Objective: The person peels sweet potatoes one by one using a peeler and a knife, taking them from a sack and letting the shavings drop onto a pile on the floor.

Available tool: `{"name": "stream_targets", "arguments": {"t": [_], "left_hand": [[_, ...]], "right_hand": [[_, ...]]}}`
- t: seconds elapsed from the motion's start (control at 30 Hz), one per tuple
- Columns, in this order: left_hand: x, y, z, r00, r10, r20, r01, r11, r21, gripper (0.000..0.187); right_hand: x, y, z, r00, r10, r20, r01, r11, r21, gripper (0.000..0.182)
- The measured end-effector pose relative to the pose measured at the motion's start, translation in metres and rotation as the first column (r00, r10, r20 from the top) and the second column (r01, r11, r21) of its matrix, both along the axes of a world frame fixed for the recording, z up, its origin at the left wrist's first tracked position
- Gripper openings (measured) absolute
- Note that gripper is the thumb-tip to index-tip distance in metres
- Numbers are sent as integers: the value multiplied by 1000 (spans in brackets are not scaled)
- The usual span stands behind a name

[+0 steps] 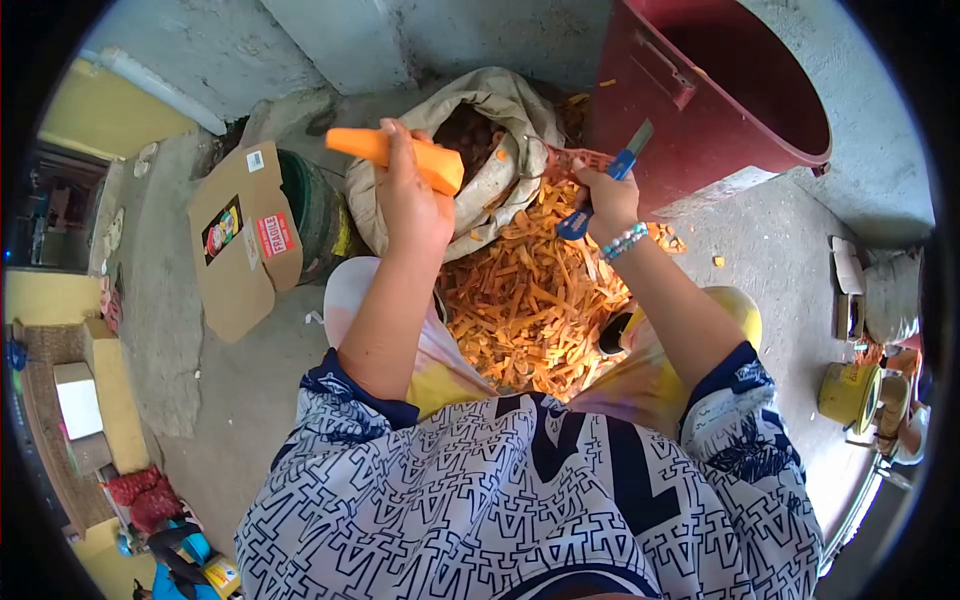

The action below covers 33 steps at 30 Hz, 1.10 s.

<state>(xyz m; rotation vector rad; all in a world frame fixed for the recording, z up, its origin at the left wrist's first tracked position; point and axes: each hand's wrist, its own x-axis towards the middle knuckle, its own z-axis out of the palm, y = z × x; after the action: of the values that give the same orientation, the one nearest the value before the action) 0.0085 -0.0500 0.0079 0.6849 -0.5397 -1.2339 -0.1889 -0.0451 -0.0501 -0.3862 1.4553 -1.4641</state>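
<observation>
My left hand [405, 185] is closed around a peeled orange carrot [435, 163], held sideways above an open sack [390, 205]. The carrot's thick end, with flat cut faces, points right. In my right hand [607, 197] is a blue-handled cutter knife [622, 163], its short metal blade pointing up and away from me. The knife is apart from the carrot. Below both hands, a large heap of orange peelings [530, 300] lies on the floor between my legs. Dark, rounded things sit inside the sack, too shaded to name.
A big dark red bin [660, 110] stands at the upper right by the wall. To the left, an opened cardboard piece [240, 250] leans on a dark green bucket [315, 205]. A yellow bucket [850, 392] and part of another person are at the far right.
</observation>
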Motion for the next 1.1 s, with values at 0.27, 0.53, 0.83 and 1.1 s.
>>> {"name": "stream_targets", "arguments": {"t": [0.27, 0.53, 0.83, 1.1], "left_hand": [[-16, -2, -1, 987, -54, -150, 80, 981, 177, 50], [-3, -4, -3, 871, -284, -400, 388, 898, 208, 46], [-14, -6, -8, 961, -71, -266, 174, 906, 386, 51], [-12, -14, -11, 975, -62, -212, 121, 954, 275, 43]], "right_hand": [[20, 21, 66, 952, 293, 94, -252, 919, -304, 11], [-15, 3, 73, 953, 276, -130, -305, 865, -398, 14], [16, 30, 79, 904, 313, -290, -399, 862, -313, 18], [15, 27, 60, 917, 343, 203, -298, 928, -222, 9]]}}
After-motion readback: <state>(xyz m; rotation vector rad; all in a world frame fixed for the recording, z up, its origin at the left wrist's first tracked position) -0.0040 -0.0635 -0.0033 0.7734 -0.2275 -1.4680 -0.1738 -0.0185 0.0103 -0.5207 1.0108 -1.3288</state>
